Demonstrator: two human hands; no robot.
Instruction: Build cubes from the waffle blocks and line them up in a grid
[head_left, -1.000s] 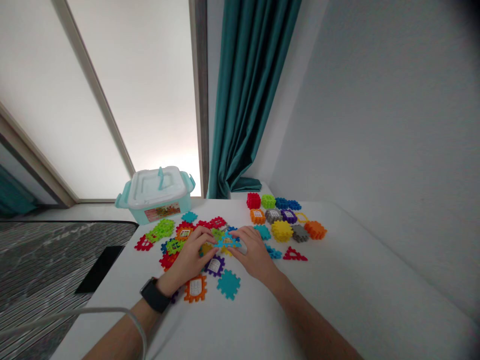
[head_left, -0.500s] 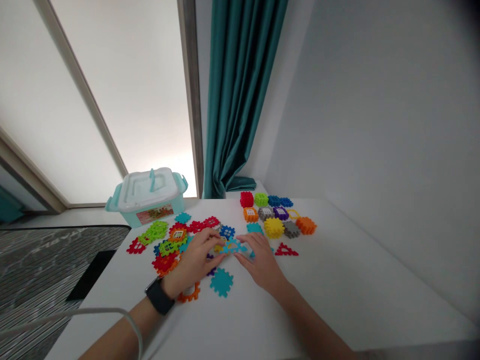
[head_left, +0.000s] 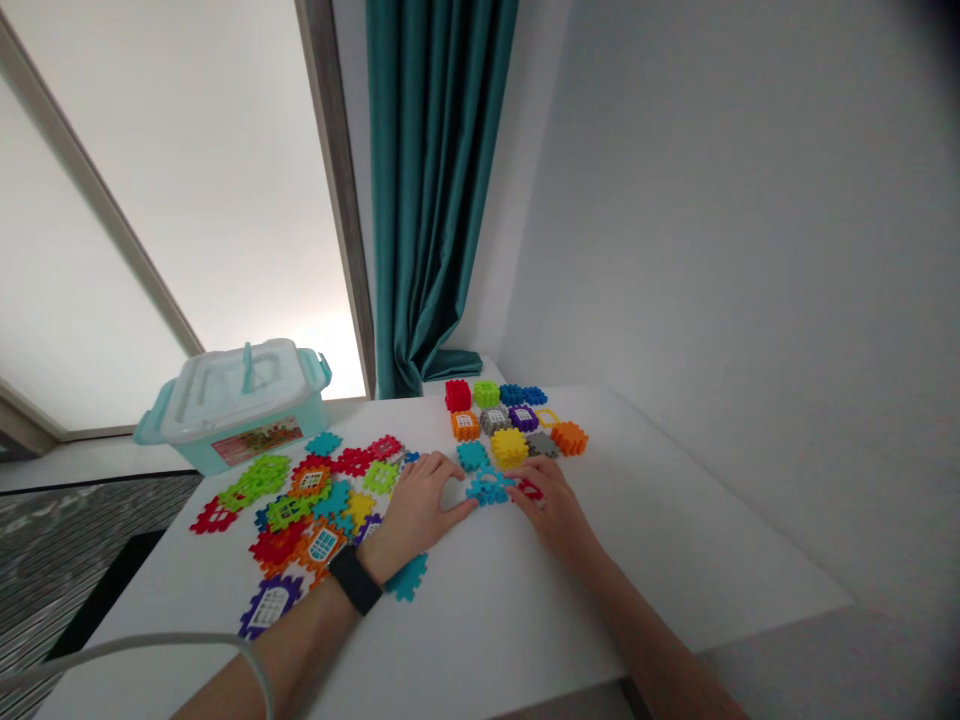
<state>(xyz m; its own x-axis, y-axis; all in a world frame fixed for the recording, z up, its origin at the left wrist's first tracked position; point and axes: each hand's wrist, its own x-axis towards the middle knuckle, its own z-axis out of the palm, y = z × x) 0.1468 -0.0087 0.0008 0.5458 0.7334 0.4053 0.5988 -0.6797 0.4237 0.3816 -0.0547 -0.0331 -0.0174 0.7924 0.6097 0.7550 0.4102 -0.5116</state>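
Note:
A light-blue notched building block (head_left: pixel 489 487) sits between my hands on the white table. My right hand (head_left: pixel 551 505) pinches its right edge with thumb and fingertips. My left hand (head_left: pixel 424 510), with a dark watch on its wrist, curves around the left side; its thumb and index finger are spread apart, the thumb tip at the block's lower left corner. Under my right fingers a red triangular piece (head_left: pixel 530 489) is partly hidden. Just behind is another light-blue block (head_left: pixel 472 457), beside a yellow block (head_left: pixel 509 448). A flat light-blue piece (head_left: pixel 409 578) shows below my left wrist.
Flat notched pieces in many colours, among them a purple window piece (head_left: pixel 270 605), lie spread at left. Assembled blocks, including a red one (head_left: pixel 457 395) and an orange one (head_left: pixel 570 438), stand at the back. A lidded teal box (head_left: pixel 247 400) stands back left. A cable (head_left: pixel 150 640) crosses lower left.
Both hands and the light-blue block have shifted right relative to the pieces, up to the assembled blocks. My left fingers have spread wider. The camera view has turned right.

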